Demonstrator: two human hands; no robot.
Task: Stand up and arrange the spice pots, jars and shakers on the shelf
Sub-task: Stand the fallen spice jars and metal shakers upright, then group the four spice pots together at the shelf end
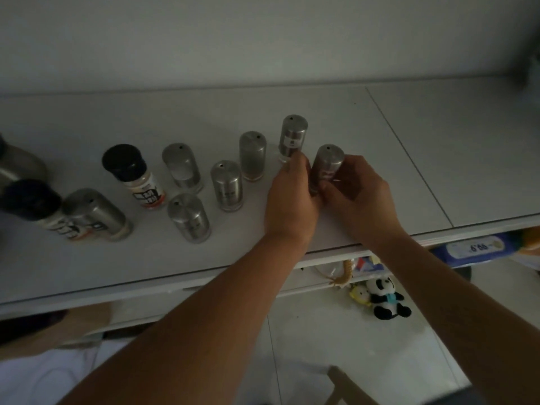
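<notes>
Several steel shakers stand upright on the white shelf point(380, 159). My right hand point(359, 194) grips the rightmost steel shaker point(328, 163) around its lower body. My left hand point(292, 197) presses against the same shaker from the left, and its fingertips touch the base of the labelled shaker point(293, 135) behind. Further left stand a tall steel shaker point(252, 154), three shorter steel ones point(226, 185) point(181, 166) point(189, 217), and a black-capped spice jar point(133, 173). Another steel shaker point(95, 214) and a second black-capped jar point(35, 206) stand at the far left.
A large metal container point(17, 168) sits at the shelf's left edge. Below the shelf's front edge point(181, 279) hang a panda plush point(385, 299) and small trinkets. A blue pack point(470, 248) lies on a lower shelf to the right. The wall rises behind the shelf.
</notes>
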